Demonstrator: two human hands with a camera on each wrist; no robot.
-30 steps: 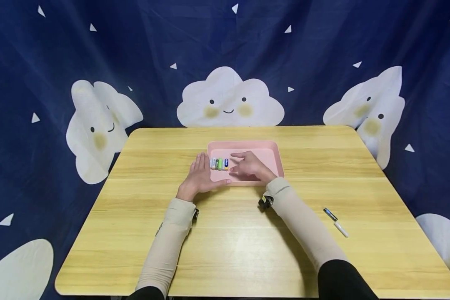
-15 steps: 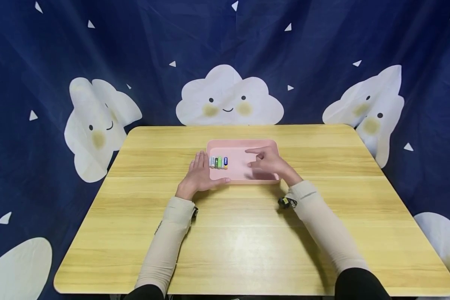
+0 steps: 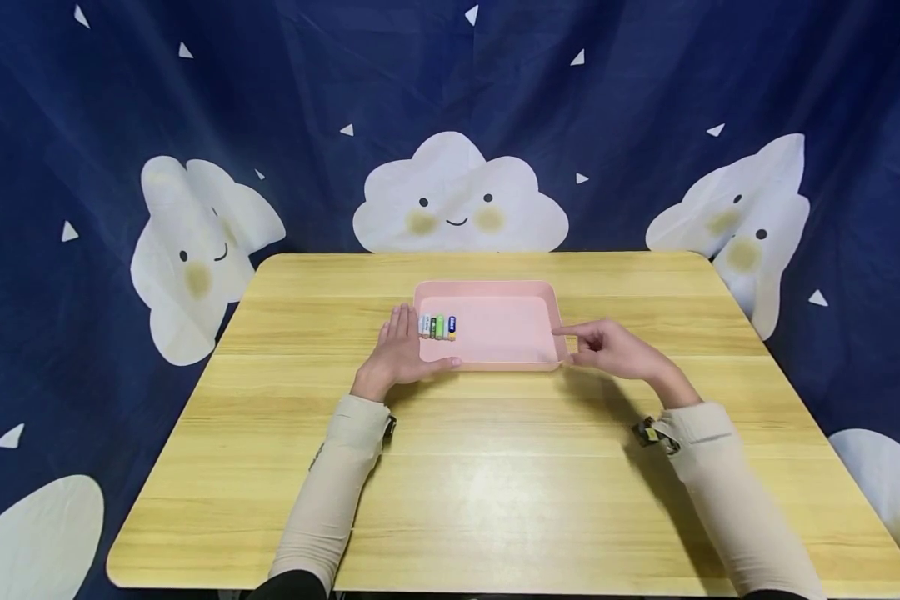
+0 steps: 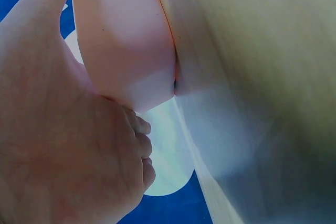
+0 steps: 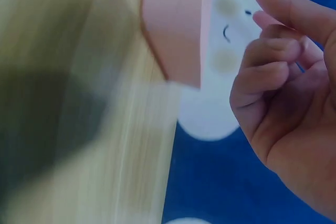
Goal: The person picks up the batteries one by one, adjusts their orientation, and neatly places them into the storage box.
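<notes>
A pink tray [image 3: 502,366] lies on the table, with several batteries [image 3: 439,327] side by side in a row at its left end. A blue-and-yellow battery [image 3: 452,327] forms the right end of that row. My left hand [image 3: 399,350] rests with straight fingers along the tray's left wall, its thumb along the front rim; the left wrist view shows the palm against the pink side. Past the tray's right wall is my right hand [image 3: 618,348], holding nothing. Its index finger points left over the rim, the thumb is apart, and the other fingers curl loosely.
A light wooden table [image 3: 480,492] spreads around the tray. Behind it hangs a dark blue curtain [image 3: 292,83] with white clouds. The right sleeve [image 3: 742,492] crosses the table's right side, over the spot where two pen-like things lay earlier.
My right hand has moved right, from beside the batteries to past the tray's right edge. The two pen-like things are now hidden by the right arm. The left hand and batteries stay put.
</notes>
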